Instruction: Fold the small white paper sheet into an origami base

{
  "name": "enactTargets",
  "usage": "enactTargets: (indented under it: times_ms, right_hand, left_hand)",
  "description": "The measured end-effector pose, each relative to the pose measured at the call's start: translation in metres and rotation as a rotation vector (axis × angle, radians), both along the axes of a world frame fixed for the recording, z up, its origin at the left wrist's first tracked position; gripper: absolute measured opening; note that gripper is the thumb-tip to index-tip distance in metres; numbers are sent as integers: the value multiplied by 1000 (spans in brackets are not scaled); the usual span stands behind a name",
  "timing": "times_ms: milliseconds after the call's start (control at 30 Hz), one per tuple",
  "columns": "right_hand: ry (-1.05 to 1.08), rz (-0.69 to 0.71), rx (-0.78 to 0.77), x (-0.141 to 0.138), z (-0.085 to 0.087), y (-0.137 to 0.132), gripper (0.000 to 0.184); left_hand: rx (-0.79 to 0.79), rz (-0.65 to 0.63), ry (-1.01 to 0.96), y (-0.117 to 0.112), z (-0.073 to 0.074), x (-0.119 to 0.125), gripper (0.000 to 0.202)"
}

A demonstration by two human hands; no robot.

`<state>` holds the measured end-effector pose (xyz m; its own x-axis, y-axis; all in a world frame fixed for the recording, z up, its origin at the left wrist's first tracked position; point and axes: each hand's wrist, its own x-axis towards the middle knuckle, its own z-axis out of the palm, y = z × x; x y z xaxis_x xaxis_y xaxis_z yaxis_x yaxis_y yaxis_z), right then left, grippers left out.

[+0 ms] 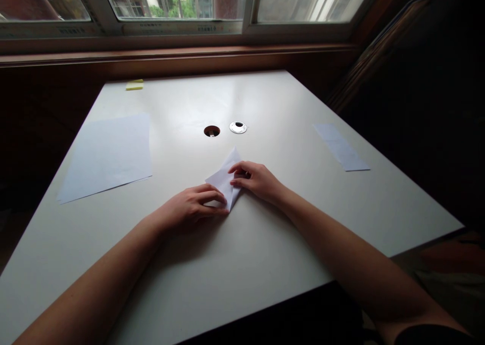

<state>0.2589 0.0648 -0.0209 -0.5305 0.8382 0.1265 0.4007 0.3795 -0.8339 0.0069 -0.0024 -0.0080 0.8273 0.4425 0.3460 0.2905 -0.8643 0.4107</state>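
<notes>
A folded piece of white paper (222, 178) lies on the white table (273, 264) in front of me, one pointed corner toward the window and another toward me. My left hand (195, 202) grips its near left part, fingers bent over the top and the thumb low at the near corner. From the right, my right hand (254, 177) pinches the paper's right side between curled fingers and thumb. Both hands cover parts of the folds, so the full shape is hidden.
White paper sheets (108, 155) lie at the left. A narrow paper strip (341, 147) rests at the right. A yellow-edged pad (134, 85) sits at the far left edge. Beyond the folded paper are a round hole (211, 131) and a metal ring cover (238, 128).
</notes>
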Motion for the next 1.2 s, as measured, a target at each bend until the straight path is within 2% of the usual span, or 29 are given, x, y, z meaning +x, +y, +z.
enactTargets:
  times_ms: [467,767,933,1033,1200]
  right_hand:
    - [-20,-13,16,-4,-2,-1,20]
    - [-83,-42,135,-7,-2,-4,17]
    - [-89,-39,144,-8,-2,-4,16]
    - [-90,-44,138,-9,-2,-4,16]
    - [-88,-50,134,-8,-2,-3,18]
  left_hand:
    - [39,-33,38,-3,2,2,26]
    - [44,-4,59,-4,2,4,33]
    - [150,64,109,-3,-2,6,44]
    - [199,20,124,-2,-7,6,41]
    - [144,12,145,-1,-6,6,41]
